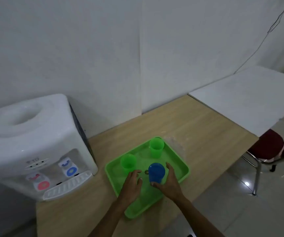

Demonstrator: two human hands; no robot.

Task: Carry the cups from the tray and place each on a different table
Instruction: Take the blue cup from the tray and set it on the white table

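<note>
Curling round the blue cup [156, 172]: right hand [170, 183], thumb at the cup's near base, fingers [169, 166] rising along its right wall, spread and seemingly just touching, not yet closed. Hovering just left of that cup: left hand [132, 183], fingers loosely spread, gripping nothing, hanging over the tray's floor.

Standing upright on the green tray [183, 162]: blue cup toward the near-right edge, one green cup [128, 161] toward the left edge, another green cup [156, 147] at the far corner. Lying between the hands on the tray floor: a small dark item, too blurred to name.

Judging by look: thin moulded plastic, light, fairly stiff but likely flexing under a hard squeeze, smooth and probably a little slippery; contents impossible to tell, so keeping it level looks wise. Best hold looking like a wrap round the mid-wall, thumb opposite fingers, clear of the rim.

Resting on the wooden table [197, 127], near its front edge: the tray. Sitting at the table's left end: a dispenser [35, 142]. Adjoining the right end: a white table [250, 100].
</note>
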